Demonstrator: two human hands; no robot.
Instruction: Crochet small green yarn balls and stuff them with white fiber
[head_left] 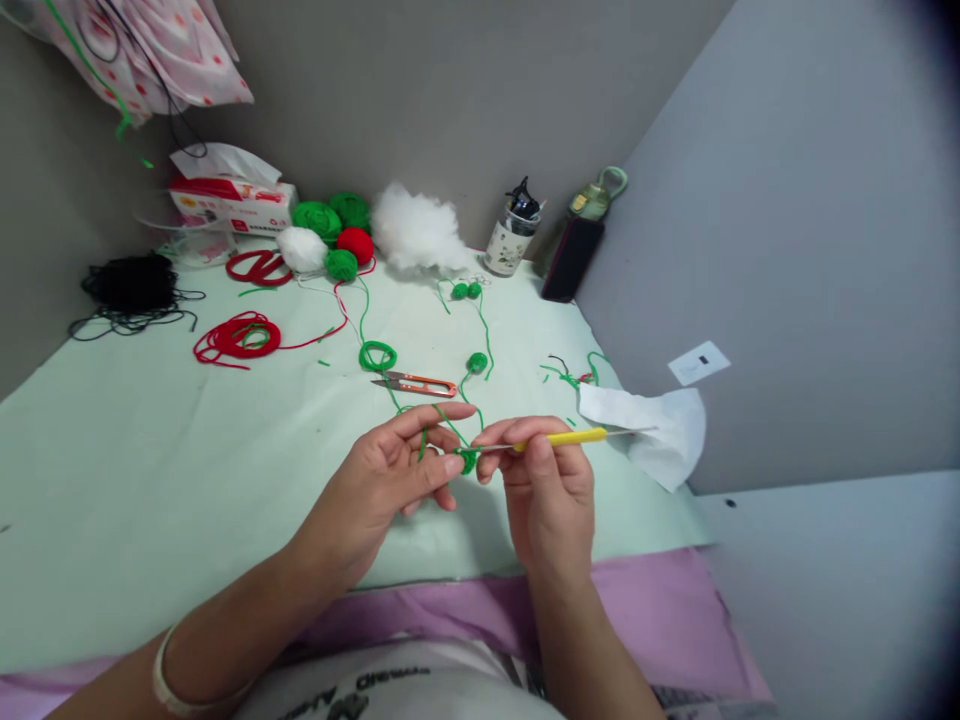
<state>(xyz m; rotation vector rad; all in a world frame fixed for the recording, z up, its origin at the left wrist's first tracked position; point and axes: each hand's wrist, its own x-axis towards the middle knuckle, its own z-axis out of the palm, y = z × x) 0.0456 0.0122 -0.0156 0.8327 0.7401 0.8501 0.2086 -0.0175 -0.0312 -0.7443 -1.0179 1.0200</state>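
My right hand (546, 485) is closed round the yellow handle of a crochet hook (570, 438), its metal shaft pointing left. At the shaft's tip is a small piece of green crochet (468, 461), pinched between the thumb and a finger of my left hand (397, 470). Green yarn (450, 424) runs over the raised left index finger down to the piece. Just beyond my hands lie orange-handled thread snips (420, 385) and a loose coil of green yarn (377, 356). A small green crocheted ball (477, 363) with a yarn tail sits behind the piece.
Yarn balls (304, 249), white stuffing (420, 230), a tissue box (232, 205) and red scissors (259, 268) stand along the back. Black yarn (129, 287) and a red yarn coil (238, 338) lie left. A pen cup (511, 240), dark phone (573, 258), bottle (592, 200) and white paper (645, 425) are right.
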